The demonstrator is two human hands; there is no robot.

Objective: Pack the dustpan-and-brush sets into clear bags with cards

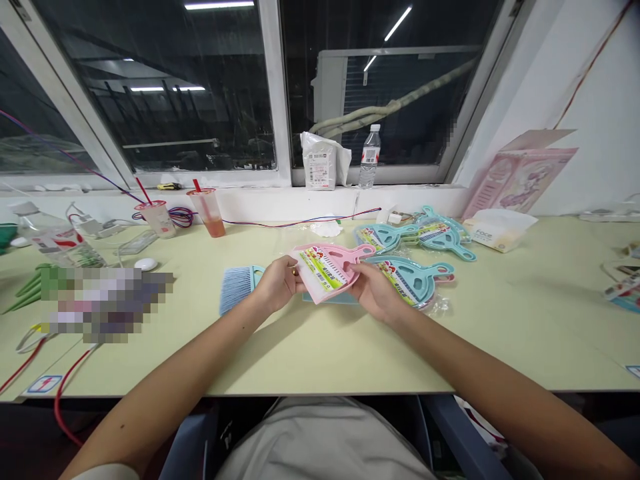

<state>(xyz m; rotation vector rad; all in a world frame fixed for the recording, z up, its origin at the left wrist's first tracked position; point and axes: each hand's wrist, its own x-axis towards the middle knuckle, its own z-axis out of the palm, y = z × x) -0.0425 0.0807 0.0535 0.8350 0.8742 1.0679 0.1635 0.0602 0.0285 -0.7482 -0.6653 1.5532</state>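
Between my two hands is a pink mini dustpan and brush set [334,268] with a printed label, held above the table. My left hand [278,283] is closed on its left edge, thumb on top. My right hand [373,288] grips its right side near the handle. Beneath and left of it lies a blue-bristled brush [237,288], partly covered by my left hand. A light blue flat piece [333,298] shows below the pink set, mostly hidden. Just right, a teal dustpan set [413,277] in clear wrap lies over a pinkish one.
More teal dustpan sets [435,233] lie behind on the pale table [310,360]. A tissue pack [503,230] and pink box [523,180] stand at right. Drink cups [209,212], a bottle [55,233] and cables are at left. A water bottle [370,157] stands on the sill.
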